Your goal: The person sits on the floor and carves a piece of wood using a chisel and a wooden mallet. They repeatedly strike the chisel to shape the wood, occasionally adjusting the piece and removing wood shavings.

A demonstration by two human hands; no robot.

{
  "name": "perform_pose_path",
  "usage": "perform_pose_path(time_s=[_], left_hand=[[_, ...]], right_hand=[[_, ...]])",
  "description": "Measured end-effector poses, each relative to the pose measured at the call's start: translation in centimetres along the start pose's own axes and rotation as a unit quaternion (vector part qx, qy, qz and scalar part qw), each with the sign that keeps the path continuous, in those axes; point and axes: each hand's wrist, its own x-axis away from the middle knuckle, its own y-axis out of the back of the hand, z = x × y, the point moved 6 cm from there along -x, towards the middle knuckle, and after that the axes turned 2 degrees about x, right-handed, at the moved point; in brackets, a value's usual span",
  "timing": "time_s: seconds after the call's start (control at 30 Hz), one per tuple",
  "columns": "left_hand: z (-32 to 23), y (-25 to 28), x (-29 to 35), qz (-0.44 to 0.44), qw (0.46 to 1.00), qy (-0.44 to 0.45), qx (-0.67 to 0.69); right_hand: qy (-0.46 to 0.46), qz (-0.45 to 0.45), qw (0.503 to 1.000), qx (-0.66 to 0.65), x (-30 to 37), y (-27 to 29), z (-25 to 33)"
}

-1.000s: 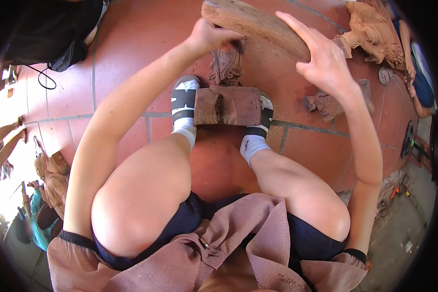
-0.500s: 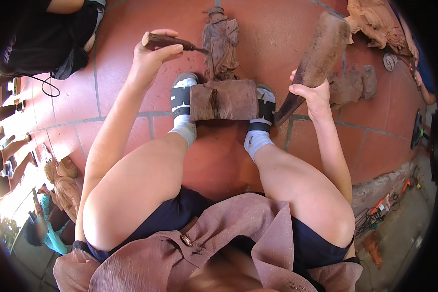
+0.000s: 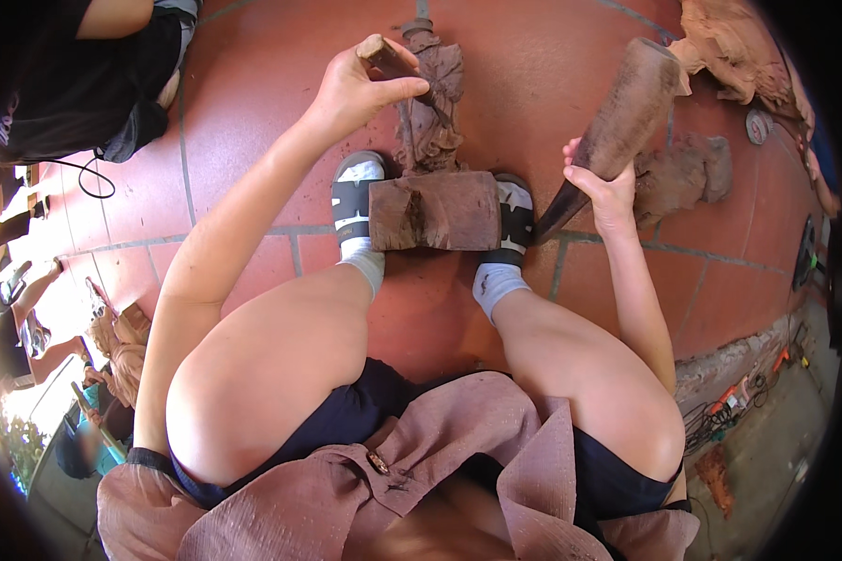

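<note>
A carved wooden figure (image 3: 437,150) lies on the tiled floor in front of my feet. Its lower end sits against a thick wooden block (image 3: 458,213) wedged between my sandals. My left hand (image 3: 354,93) is closed round the dark handle of a chisel (image 3: 390,60), held over the figure's upper part; the chisel's blade is mostly hidden against the dark wood. On the right, my right hand (image 3: 608,194) grips a heavy wooden mallet (image 3: 631,103) by its narrow part. The mallet's broad end points up and away, apart from the figure.
Beside the mallet lies another rough carved piece (image 3: 688,178). Farther right are a lighter large carving (image 3: 734,51) and a small round tin (image 3: 758,126). A person in dark clothes (image 3: 84,79) is at the far left. Cables (image 3: 720,411) lie beyond a low ledge.
My left hand has moved right with the chisel, from beside the figure to over it. The mallet has shifted slightly right and nearer, still in my right hand.
</note>
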Motion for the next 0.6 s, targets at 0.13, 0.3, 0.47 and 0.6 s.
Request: perform_pose_path(time_s=[0.13,0.3,0.47,0.6], left_hand=[[-0.9,-0.6,-0.6,0.011,0.999,-0.032,-0.042],[-1.2,-1.6,-1.6,0.020,0.995,-0.057,-0.080],[-1.4,-1.8,-1.5,0.007,0.993,-0.061,-0.097],[-1.7,-2.4,-1.2,0.005,0.992,-0.065,-0.105]], right_hand=[[-0.024,0.022,0.996,0.080,-0.5,-0.9,-0.8],[0.094,0.100,0.966,0.218,-2.8,-3.5,5.6],[0.281,0.122,0.893,0.330,-3.4,-7.1,15.8],[0.310,0.148,0.779,0.525,-3.4,-9.2,19.5]])
